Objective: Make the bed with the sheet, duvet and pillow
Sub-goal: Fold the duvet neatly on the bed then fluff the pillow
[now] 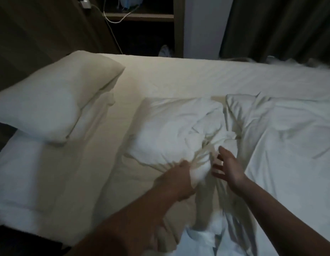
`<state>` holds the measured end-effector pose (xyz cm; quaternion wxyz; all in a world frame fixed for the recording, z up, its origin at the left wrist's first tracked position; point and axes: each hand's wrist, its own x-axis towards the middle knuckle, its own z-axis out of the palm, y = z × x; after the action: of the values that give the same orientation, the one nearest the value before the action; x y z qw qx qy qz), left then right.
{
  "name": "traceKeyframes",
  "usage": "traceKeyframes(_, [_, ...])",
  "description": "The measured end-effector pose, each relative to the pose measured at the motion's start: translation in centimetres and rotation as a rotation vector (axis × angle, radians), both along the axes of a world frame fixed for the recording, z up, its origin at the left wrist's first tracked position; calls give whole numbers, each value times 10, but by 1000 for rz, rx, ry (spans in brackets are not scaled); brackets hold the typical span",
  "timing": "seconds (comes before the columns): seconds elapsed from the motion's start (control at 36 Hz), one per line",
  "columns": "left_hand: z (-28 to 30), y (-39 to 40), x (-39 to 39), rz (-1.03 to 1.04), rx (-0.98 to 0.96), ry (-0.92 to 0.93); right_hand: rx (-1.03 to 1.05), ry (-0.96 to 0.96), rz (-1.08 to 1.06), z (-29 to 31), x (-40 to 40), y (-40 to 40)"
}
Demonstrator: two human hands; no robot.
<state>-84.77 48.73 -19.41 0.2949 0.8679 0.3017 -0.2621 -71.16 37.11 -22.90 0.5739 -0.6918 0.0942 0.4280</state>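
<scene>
Duvet (179, 122) bunched mid-bed, long axis running from near edge away toward far side; gathered neck of fabric directly under both hands. Left hand (176, 180) clenched on a fold at the near end of the bunch. Right hand (228, 168) just beside it, fingers (220, 166) spread and released, touching or nearly touching cloth; cannot tell which. Pillow (49, 102) well apart, left, at head of sheet (169, 76). Likely next: right-hand grasp, then spreading.

Both forearms are bare, with no sleeves in view. The left hand (176, 179) and right hand (228, 169) wear no gloves. No rings or watch show, though the dim picture blurs fine detail.
</scene>
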Motion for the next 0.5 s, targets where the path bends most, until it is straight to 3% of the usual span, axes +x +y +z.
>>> traceKeyframes(0.14, [-14,-2,-7,46,-97,40,-111,-32,101,-22,-6,-11])
traceKeyframes(0.19, [-4,7,-9,122,24,-127,-148,-95,163,-28,-10,-9])
traceKeyframes(0.28, [-1,37,-13,175,382,-348,-175,-162,191,-34,-19,0])
traceKeyframes(0.33, [-15,61,-15,247,484,-312,-175,-175,186,-34,-25,11])
traceKeyframes(0.39, [-31,78,-17,281,465,-202,-189,-147,159,-39,-30,23])
traceKeyframes(0.44, [-44,88,-16,197,463,-141,-192,-161,156,-53,-32,34])
traceKeyframes(0.5, [-42,94,-15,138,439,-232,-195,-217,185,-58,-32,44])
